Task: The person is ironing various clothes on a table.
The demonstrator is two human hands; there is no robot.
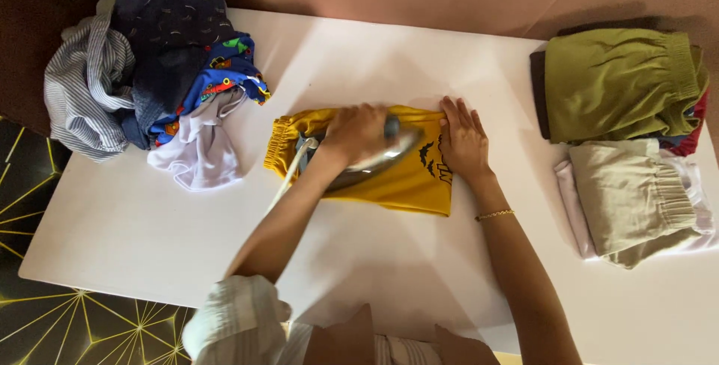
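Iron (374, 157) – L-gripped (prob.), yellow shorts (404, 185).

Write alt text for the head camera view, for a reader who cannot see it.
A person's left hand presses an iron onto folded yellow shorts on a white table, while the right hand lies flat on the shorts. Unfolded clothes are heaped at the table's left; folded olive shorts and beige shorts lie at its right.

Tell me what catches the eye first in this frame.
The folded yellow shorts at the middle of the white table, with the left hand gripping an iron on them and the right hand pressing flat beside it. Unfolded clothes are heaped far left; folded shorts are stacked right.
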